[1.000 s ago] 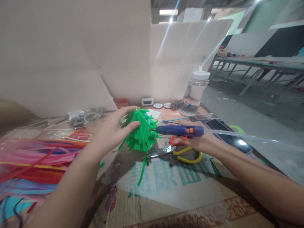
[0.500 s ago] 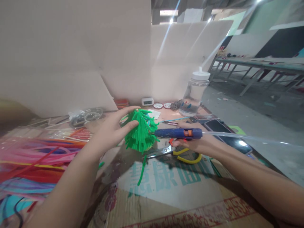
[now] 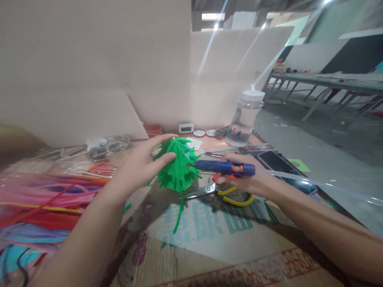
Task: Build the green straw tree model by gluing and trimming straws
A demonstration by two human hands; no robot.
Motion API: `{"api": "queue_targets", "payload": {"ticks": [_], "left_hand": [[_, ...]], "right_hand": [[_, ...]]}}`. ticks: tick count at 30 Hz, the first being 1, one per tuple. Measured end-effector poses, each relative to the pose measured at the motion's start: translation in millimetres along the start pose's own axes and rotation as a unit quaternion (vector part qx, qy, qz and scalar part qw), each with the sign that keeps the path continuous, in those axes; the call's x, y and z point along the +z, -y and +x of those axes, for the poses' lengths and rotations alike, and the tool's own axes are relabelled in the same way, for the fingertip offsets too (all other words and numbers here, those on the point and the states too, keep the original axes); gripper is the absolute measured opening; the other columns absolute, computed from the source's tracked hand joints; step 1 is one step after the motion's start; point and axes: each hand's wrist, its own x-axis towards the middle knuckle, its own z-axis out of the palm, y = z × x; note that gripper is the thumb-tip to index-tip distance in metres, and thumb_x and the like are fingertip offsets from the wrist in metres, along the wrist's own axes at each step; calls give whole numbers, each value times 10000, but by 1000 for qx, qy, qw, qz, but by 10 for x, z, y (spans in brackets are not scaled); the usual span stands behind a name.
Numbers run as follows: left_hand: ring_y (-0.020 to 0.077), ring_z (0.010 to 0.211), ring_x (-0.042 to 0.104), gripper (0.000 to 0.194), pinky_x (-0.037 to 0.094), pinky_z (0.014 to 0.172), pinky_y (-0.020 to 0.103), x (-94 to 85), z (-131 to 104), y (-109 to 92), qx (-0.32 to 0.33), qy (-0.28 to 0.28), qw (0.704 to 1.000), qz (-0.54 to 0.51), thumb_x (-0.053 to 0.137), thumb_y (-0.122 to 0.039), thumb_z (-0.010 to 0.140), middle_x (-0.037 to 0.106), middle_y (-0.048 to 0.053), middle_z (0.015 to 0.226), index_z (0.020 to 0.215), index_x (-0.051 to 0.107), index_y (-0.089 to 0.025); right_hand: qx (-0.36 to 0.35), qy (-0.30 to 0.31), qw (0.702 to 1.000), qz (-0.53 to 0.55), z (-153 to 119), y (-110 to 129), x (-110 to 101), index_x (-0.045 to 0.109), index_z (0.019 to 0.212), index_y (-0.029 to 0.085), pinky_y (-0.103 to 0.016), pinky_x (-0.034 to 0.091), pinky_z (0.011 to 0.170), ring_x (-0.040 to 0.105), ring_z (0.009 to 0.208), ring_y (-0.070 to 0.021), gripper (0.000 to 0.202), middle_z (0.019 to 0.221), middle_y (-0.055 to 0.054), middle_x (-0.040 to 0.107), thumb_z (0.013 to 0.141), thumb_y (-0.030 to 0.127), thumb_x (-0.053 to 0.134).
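Observation:
A cone-shaped tree of green fuzzy stems (image 3: 177, 169) stands upright near the middle, gripped from its left side by my left hand (image 3: 149, 161), thumb across the front. My right hand (image 3: 239, 177) is closed on a blue glue gun (image 3: 224, 167), whose tip points left and meets the tree's right side. A clear glue stick (image 3: 287, 174) trails from the gun's back. Below the gun lie scissors with yellow handles (image 3: 237, 202), and a loose green stem (image 3: 179, 215) rests by their blades.
Colourful fuzzy stems (image 3: 54, 199) cover the left. At the back stand a small digital clock (image 3: 186, 128) and a clear water bottle (image 3: 243, 119). A phone (image 3: 285, 171) lies on the right. Tape rolls (image 3: 115, 145) sit at the back left, before white boards (image 3: 134, 71).
The glue gun has shifted and rolled slightly, and the clear glue stick behind it slopes down more. My left hand and the tree have moved very slightly.

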Motion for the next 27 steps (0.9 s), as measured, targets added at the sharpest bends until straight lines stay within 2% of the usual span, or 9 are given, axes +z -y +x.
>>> {"api": "queue_targets", "payload": {"ticks": [6, 10, 18, 23, 27], "left_hand": [[246, 1193, 599, 475, 440, 1055, 380, -7, -4, -23, -10, 4, 1000, -3, 574, -472, 912, 641, 39, 1320, 1321, 574, -229], [240, 1180, 607, 460, 451, 1041, 370, -6, -7, -33, 0, -1, 1000, 8, 577, -457, 914, 650, 35, 1307, 1314, 579, -230], [238, 1166, 618, 426, 468, 1023, 359, -2, -13, -81, 19, -4, 1000, 23, 574, -430, 917, 662, 26, 1289, 1299, 586, -241], [250, 1186, 608, 441, 443, 1061, 392, -6, -5, -53, 15, 9, 1000, -5, 560, -434, 924, 643, 40, 1322, 1314, 579, -229], [244, 1188, 605, 464, 432, 1072, 384, -4, -4, -22, 8, 20, 999, -28, 557, -443, 928, 631, 45, 1339, 1332, 565, -214]], "right_hand": [[0, -15, 1000, -2, -2, -85, 62, 667, 798, 237, -304, 478, 570, 631, 694, -217, 297, 696, -16, 649, 684, 475, 804], [-23, -28, 999, 19, -6, -94, 75, 660, 754, 227, -319, 500, 567, 626, 675, -213, 313, 681, -26, 646, 692, 502, 796], [-21, -34, 999, 23, -9, -95, 81, 676, 809, 226, -360, 534, 613, 651, 734, -244, 336, 729, -43, 665, 694, 519, 794], [-11, -1, 1000, -4, -19, -101, 50, 684, 870, 227, -334, 508, 602, 652, 707, -232, 362, 714, -32, 679, 712, 539, 775], [-35, -20, 999, -26, -9, -127, 59, 667, 817, 230, -316, 484, 591, 644, 689, -223, 394, 699, -19, 677, 680, 581, 781]]}}
